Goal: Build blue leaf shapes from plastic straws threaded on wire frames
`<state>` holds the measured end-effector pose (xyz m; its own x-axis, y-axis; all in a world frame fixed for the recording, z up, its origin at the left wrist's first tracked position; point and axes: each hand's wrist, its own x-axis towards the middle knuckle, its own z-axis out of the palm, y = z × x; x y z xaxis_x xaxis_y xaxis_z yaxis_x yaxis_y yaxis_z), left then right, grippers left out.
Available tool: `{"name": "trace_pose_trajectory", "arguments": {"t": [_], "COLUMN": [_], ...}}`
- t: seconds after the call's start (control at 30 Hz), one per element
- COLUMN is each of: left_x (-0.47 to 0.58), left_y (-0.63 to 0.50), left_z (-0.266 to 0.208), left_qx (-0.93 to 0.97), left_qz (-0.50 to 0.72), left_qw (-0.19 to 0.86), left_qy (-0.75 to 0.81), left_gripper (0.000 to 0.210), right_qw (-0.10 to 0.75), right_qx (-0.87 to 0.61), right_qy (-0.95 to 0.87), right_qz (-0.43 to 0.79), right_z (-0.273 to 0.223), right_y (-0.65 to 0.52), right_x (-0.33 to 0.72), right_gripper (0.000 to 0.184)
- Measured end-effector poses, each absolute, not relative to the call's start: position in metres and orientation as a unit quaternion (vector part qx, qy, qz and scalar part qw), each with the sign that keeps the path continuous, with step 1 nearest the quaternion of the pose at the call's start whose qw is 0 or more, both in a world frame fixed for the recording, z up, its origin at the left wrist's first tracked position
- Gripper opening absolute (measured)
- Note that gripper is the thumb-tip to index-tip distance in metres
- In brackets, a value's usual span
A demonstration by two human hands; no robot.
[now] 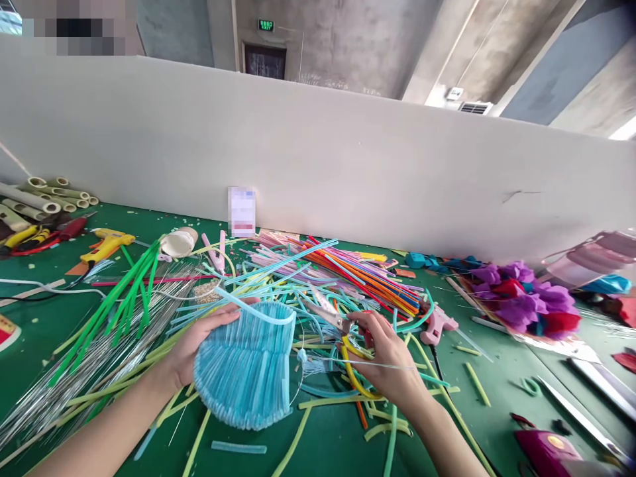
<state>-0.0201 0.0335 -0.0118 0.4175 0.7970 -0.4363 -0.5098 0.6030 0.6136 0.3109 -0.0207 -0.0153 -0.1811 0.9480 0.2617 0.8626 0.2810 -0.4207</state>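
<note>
My left hand [191,341] is closed on the left edge of a light-blue fan-shaped piece [243,371], built from many thin tubes set side by side. A loose blue tube [256,310] curves over its top. On the right, my right hand [392,361] grips a pair of scissors [325,311] by the yellow handles. Their blades are slightly apart and point up and left, clear of the blue piece. A thin wire [358,362] runs across the scissors and my right hand. Between the hands lies a small pale-blue tassel-like bit [314,363].
Behind my hands lies a heap of coloured tubes [348,271]. Silver wires [163,311] and green strips [119,298] spread leftward, near a yellow glue gun [106,245]. To the right are a pink glue gun [438,322], purple flowers [521,305] and a long blade [579,411]. A white partition [322,159] stands behind.
</note>
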Motion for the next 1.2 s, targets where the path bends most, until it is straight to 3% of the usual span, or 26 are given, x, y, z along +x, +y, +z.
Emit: {"name": "trace_pose_trajectory", "arguments": {"t": [0.3,0.6,0.9,1.2], "left_x": [-0.033,-0.028,-0.03,-0.031], "left_y": [0.036,0.035,0.036,0.036], "left_z": [-0.006,-0.005,-0.008,-0.009], "left_qx": [0.221,0.265,0.289,0.285], "left_qz": [0.383,0.363,0.352,0.347], "left_qw": [0.822,0.802,0.797,0.807], "left_qy": [0.358,0.394,0.397,0.384], "left_gripper": [0.035,0.031,0.026,0.029], "right_qw": [0.276,0.233,0.216,0.201], "right_qx": [-0.544,-0.508,-0.503,-0.486], "right_qy": [-0.785,-0.827,-0.837,-0.85], "right_qz": [0.103,0.062,0.002,-0.003], "right_z": [-0.013,-0.021,-0.03,-0.037], "right_y": [-0.023,-0.023,-0.021,-0.018], "right_x": [0.313,0.304,0.301,0.303], "right_gripper": [0.046,0.049,0.037,0.039]}}
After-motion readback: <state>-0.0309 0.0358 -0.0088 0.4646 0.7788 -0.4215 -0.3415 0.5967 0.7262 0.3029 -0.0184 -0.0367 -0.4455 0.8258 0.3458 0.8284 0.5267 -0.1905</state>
